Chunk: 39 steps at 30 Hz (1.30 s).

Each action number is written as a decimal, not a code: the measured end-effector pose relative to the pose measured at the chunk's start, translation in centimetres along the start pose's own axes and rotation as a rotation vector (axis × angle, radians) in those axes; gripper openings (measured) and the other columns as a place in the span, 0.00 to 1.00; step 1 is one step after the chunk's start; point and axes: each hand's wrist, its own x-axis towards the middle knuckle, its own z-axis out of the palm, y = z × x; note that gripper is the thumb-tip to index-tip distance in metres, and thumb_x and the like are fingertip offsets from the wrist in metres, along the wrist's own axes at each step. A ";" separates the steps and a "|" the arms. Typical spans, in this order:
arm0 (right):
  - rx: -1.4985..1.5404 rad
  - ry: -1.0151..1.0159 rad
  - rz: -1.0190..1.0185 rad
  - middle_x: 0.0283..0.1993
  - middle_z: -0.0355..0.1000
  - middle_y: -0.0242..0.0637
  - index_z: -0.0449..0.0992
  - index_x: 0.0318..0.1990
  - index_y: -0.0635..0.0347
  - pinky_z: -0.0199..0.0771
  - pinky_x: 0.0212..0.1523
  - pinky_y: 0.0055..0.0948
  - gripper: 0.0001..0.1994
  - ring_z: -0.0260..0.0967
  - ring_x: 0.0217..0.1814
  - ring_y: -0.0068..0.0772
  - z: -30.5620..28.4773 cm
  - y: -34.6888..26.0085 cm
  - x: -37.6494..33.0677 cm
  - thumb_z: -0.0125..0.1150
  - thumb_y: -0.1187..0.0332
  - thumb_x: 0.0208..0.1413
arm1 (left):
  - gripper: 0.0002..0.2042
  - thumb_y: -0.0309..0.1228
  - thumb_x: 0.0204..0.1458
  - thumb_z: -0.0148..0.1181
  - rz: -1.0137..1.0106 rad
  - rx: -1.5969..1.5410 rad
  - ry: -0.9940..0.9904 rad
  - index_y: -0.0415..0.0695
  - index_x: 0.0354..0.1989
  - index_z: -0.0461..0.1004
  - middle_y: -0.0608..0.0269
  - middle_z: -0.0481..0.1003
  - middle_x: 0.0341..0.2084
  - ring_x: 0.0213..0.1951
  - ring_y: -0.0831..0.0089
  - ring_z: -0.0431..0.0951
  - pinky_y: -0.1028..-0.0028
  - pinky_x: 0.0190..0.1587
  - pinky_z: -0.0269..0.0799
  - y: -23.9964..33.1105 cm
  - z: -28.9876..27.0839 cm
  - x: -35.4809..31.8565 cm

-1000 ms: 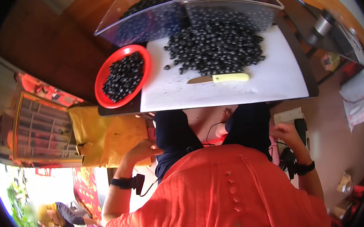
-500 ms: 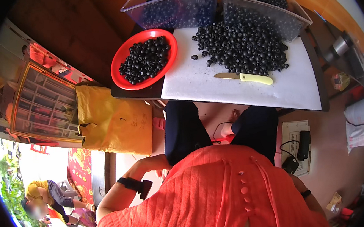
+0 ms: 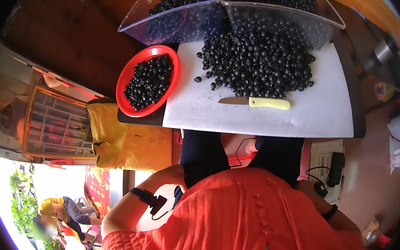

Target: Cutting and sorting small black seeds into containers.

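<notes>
black little round fruits (image 3: 261, 62) are heaped on the white cutting board (image 3: 256, 110) on my worktop, more in the red bowl (image 3: 147, 82). the yellow-handled knife (image 3: 261, 102) lies just below the heap, untouched. my left hand (image 3: 173, 175) sits down by my lap; can't tell if its grip is closed. my right hand is hidden under my side, can't tell either. i'd take the knife by the handle, blade away.

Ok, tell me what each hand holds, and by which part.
Nothing visible. Both hands are down by the lap, the right one hidden; the knife lies untouched on the white board.
</notes>
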 end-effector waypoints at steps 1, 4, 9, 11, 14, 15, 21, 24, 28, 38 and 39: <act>-0.025 0.043 -0.049 0.40 0.82 0.52 0.85 0.39 0.59 0.82 0.44 0.50 0.24 0.82 0.45 0.55 -0.5 0.3 -0.2 0.56 0.45 0.58 | 0.28 0.52 0.31 0.82 -0.015 0.058 -0.095 0.35 0.26 0.83 0.50 0.81 0.22 0.27 0.56 0.84 0.62 0.32 0.78 0.6 0.0 0.3; -0.046 0.107 -0.093 0.37 0.82 0.50 0.85 0.36 0.59 0.82 0.41 0.50 0.22 0.83 0.43 0.53 0.8 2.8 0.0 0.57 0.48 0.57 | 0.31 0.56 0.32 0.78 -0.053 0.196 -0.332 0.35 0.27 0.85 0.50 0.84 0.26 0.31 0.59 0.86 0.65 0.35 0.82 3.4 0.1 1.0; -0.157 -0.026 -0.134 0.37 0.83 0.48 0.86 0.34 0.57 0.82 0.40 0.50 0.17 0.84 0.43 0.51 -2.3 2.2 0.2 0.58 0.55 0.57 | 0.29 0.56 0.36 0.73 -0.049 0.302 -0.455 0.36 0.28 0.85 0.50 0.84 0.24 0.30 0.59 0.87 0.64 0.36 0.82 4.0 1.9 3.2; -0.224 -0.077 -0.205 0.37 0.83 0.48 0.87 0.34 0.57 0.82 0.40 0.50 0.17 0.83 0.43 0.51 -2.4 2.0 1.6 0.58 0.55 0.56 | 0.28 0.55 0.35 0.75 -0.114 0.351 -0.435 0.37 0.27 0.85 0.50 0.84 0.23 0.29 0.59 0.86 0.64 0.34 0.81 4.0 1.2 3.2; -0.235 0.019 -0.354 0.37 0.83 0.49 0.87 0.35 0.57 0.81 0.40 0.50 0.18 0.83 0.42 0.53 -4.3 -0.6 1.3 0.59 0.53 0.54 | 0.22 0.48 0.35 0.77 -0.170 0.326 -0.237 0.37 0.26 0.85 0.50 0.84 0.26 0.31 0.57 0.86 0.64 0.37 0.81 6.2 -0.6 -0.5; -0.233 0.018 -0.340 0.37 0.83 0.49 0.87 0.35 0.57 0.81 0.40 0.50 0.18 0.83 0.42 0.53 -4.1 -1.2 1.1 0.59 0.53 0.54 | 0.22 0.47 0.35 0.77 -0.175 0.339 -0.207 0.37 0.27 0.85 0.50 0.84 0.27 0.33 0.56 0.86 0.63 0.38 0.81 6.1 -0.4 -1.1; -0.117 0.307 -0.233 0.39 0.81 0.50 0.86 0.38 0.56 0.80 0.40 0.51 0.18 0.81 0.43 0.56 -2.3 -2.0 -1.7 0.63 0.52 0.52 | 0.22 0.45 0.37 0.76 -0.157 0.422 -0.054 0.35 0.30 0.86 0.48 0.84 0.28 0.37 0.53 0.86 0.62 0.41 0.81 8.7 1.0 -5.1; -0.035 0.530 -0.508 0.37 0.81 0.47 0.84 0.43 0.59 0.80 0.38 0.45 0.15 0.81 0.38 0.50 -3.7 -2.0 -3.0 0.68 0.60 0.52 | 0.21 0.44 0.39 0.76 -0.099 0.398 0.026 0.35 0.29 0.85 0.47 0.84 0.29 0.38 0.53 0.86 0.60 0.41 0.80 8.4 2.0 -6.5; 0.655 0.587 -0.921 0.33 0.77 0.34 0.82 0.44 0.66 0.74 0.33 0.22 0.10 0.76 0.32 0.22 -12.2 -6.7 -10.7 0.69 0.80 0.53 | 0.20 0.43 0.39 0.77 0.003 0.400 0.138 0.36 0.27 0.84 0.50 0.82 0.25 0.36 0.52 0.85 0.60 0.41 0.79 9.0 1.4 -7.9; 0.292 1.182 -1.314 0.29 0.77 0.42 0.80 0.35 0.65 0.72 0.27 0.30 0.08 0.75 0.27 0.36 -20.4 -8.2 -20.6 0.74 0.74 0.50 | 0.19 0.33 0.49 0.78 1.794 -0.452 0.661 0.32 0.43 0.79 0.49 0.81 0.39 0.37 0.57 0.83 0.64 0.39 0.79 20.9 -4.1 -18.7; 0.270 1.218 -1.372 0.28 0.77 0.41 0.78 0.35 0.64 0.72 0.30 0.33 0.09 0.76 0.28 0.39 -20.9 -9.0 -22.2 0.71 0.70 0.52 | 0.19 0.33 0.49 0.78 1.763 -0.452 0.720 0.32 0.43 0.79 0.49 0.81 0.39 0.37 0.57 0.83 0.64 0.39 0.79 21.0 -3.2 -20.2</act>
